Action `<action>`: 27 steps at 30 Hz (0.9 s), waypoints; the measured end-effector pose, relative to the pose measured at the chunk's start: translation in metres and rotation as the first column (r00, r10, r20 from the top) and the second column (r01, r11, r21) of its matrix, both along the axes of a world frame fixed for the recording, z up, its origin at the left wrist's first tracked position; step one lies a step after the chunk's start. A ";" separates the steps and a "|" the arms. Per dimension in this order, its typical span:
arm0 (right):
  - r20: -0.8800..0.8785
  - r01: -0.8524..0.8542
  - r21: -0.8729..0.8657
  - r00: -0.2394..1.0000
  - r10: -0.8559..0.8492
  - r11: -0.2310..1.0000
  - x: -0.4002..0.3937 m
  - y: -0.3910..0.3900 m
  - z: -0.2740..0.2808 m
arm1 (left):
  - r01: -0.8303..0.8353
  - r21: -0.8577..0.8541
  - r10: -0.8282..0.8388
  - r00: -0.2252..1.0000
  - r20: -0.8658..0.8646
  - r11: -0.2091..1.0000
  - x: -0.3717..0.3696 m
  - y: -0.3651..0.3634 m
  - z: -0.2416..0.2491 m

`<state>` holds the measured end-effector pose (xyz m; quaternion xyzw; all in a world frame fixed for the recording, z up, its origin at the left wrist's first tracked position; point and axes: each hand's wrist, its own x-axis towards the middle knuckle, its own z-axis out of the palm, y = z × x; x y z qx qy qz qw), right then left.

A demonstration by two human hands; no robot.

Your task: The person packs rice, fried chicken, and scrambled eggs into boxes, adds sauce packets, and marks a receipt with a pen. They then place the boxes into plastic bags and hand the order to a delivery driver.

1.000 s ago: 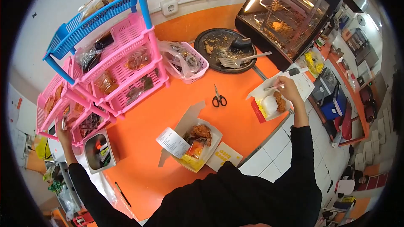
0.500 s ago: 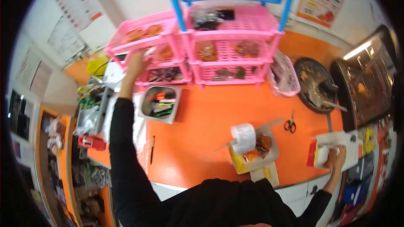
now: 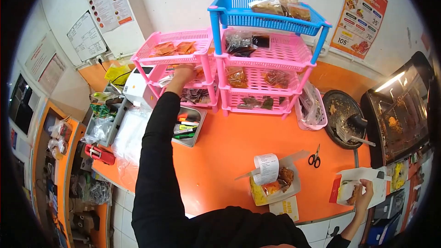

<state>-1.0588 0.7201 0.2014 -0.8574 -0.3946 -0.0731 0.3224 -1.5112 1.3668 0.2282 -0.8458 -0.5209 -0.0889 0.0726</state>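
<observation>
My left hand point(image 3: 184, 72) reaches into the middle tier of the small pink rack point(image 3: 177, 59), among sauce packets; its fingertips are hidden by the shelf. Orange-red sauce packets point(image 3: 174, 48) lie on the tier above it. Below are small dark packets point(image 3: 195, 95). At the right, my right hand point(image 3: 364, 195) closes on the near right side of an open takeaway box point(image 3: 342, 193). A piece of fried chicken point(image 3: 353, 194) shows inside that box. Another open box point(image 3: 294, 186) holds fried chicken, a red packet and a yellow portion, with a printed receipt point(image 3: 266, 169) on its lid.
A taller blue-and-pink rack point(image 3: 271, 53) with bagged sauces stands at the back. Markers fill a metal tub point(image 3: 190, 131) beside my left forearm. Scissors point(image 3: 314, 157), a stone mortar point(image 3: 337, 110) and a lit glass display case point(image 3: 399, 105) are to the right.
The view has tilted upward. My left hand has moved rightward along the small rack's middle tier. Near my right hand, the chicken piece now shows in the box, where a white lump was visible before.
</observation>
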 end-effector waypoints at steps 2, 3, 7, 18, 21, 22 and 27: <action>-0.014 -0.068 0.065 0.997 0.069 0.996 -0.023 0.019 0.011 | 0.061 0.082 -0.061 0.998 -0.005 0.995 -0.006 -0.026 0.004; -0.018 -0.065 0.063 0.998 0.067 0.996 -0.037 0.029 0.018 | 0.065 0.168 -0.073 0.997 0.039 0.984 -0.009 -0.046 0.005; 0.085 -0.239 0.150 0.970 0.228 0.959 -0.100 0.086 0.050 | 0.177 0.536 -0.317 0.931 0.182 0.826 -0.037 -0.115 -0.002; 0.065 -0.805 0.401 0.501 0.863 0.437 -0.317 0.226 0.091 | 0.427 -0.186 -0.065 0.510 0.858 0.885 -0.043 -0.338 0.079; 0.055 -0.814 0.429 0.457 0.888 0.392 -0.326 0.228 0.078 | 0.536 -0.295 0.122 0.334 0.935 0.791 -0.053 -0.359 0.076; -0.021 -0.822 0.432 0.402 0.916 0.370 -0.325 0.226 0.075 | 0.522 -0.293 0.131 0.325 0.937 0.801 -0.059 -0.362 0.079; -0.725 -0.649 0.559 -0.079 0.684 0.517 -0.302 0.235 0.059 | 0.514 -0.419 0.355 0.224 0.908 0.748 -0.078 -0.364 0.056</action>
